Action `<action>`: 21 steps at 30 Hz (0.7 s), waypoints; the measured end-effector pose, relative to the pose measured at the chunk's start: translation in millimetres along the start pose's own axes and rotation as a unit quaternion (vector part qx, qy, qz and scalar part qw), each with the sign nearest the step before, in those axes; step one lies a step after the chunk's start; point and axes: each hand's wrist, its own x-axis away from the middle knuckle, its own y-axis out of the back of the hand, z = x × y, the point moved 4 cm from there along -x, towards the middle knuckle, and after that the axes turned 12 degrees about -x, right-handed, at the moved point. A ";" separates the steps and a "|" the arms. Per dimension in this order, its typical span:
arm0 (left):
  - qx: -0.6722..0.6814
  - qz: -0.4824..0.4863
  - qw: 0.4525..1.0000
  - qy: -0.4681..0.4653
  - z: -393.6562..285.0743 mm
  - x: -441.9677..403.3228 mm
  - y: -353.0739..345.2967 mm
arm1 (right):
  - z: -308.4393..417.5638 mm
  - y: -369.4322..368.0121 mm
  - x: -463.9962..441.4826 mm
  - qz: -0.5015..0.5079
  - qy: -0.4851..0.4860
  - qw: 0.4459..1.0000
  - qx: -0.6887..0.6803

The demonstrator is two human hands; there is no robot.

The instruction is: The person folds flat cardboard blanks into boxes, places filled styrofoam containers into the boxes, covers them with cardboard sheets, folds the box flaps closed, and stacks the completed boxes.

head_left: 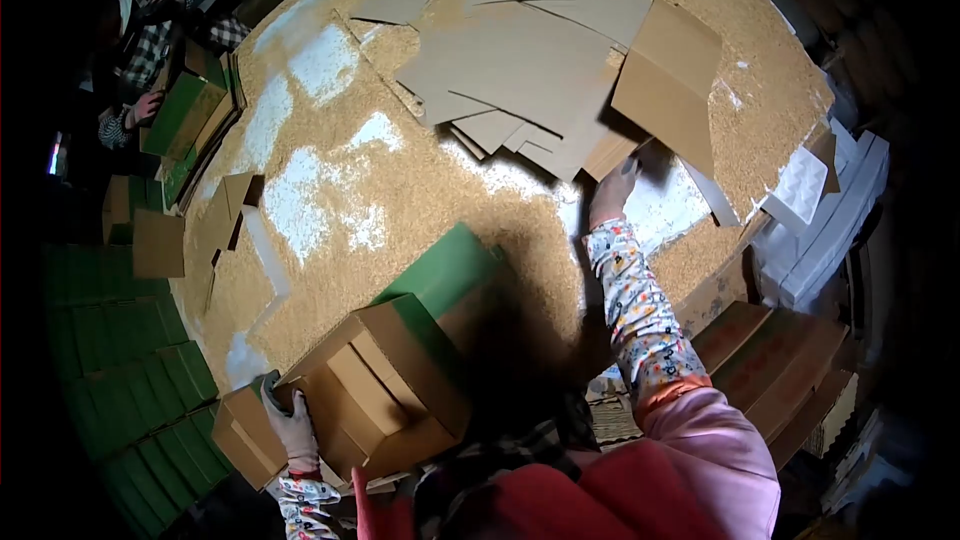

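Note:
My left hand (292, 428), in a light glove, grips the edge of an open cardboard box (400, 360) in front of me. The box is tilted, its brown inside faces me, and a green panel shows on its far side. My right hand (612, 194), also gloved, reaches across the work surface to a folded cardboard sheet (672, 80) at the near edge of a pile. Its fingertips close at the sheet's lower corner, partly hidden in shadow. Flat grey-brown cardboard sheets (520, 70) lie overlapping beside it.
Loose tan granules cover the table (430, 205), with white patches showing through. Green boxes (130, 370) are stacked at left. Another person (150, 50) handles a green box (188, 105) at upper left. White trays (800, 185) and brown cartons (770, 360) stand at right.

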 end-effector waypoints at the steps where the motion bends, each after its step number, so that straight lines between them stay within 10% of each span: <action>1: -0.006 0.008 1.000 0.001 -7.3 -0.5 1.9 | 4.3 -2.0 6.1 -0.013 -0.011 1.000 0.022; 8: 0.034 0.008 0.999 0.018 -10.3 -2.3 6.0 | 9.2 1.3 -40.9 0.001 -0.120 0.986 0.116; 11: 0.095 -0.025 0.995 -0.009 -2.6 -1.2 3.3 | 62.9 -19.3 28.0 0.079 -0.341 0.927 -0.135; 14: 0.425 -0.091 0.891 0.129 35.4 -1.9 -23.8 | 138.7 -41.3 125.5 0.191 -0.455 0.866 -0.076; 21: 0.422 0.146 0.891 0.079 6.7 -41.4 -36.2 | 219.5 -102.9 247.1 0.357 -0.526 0.764 0.109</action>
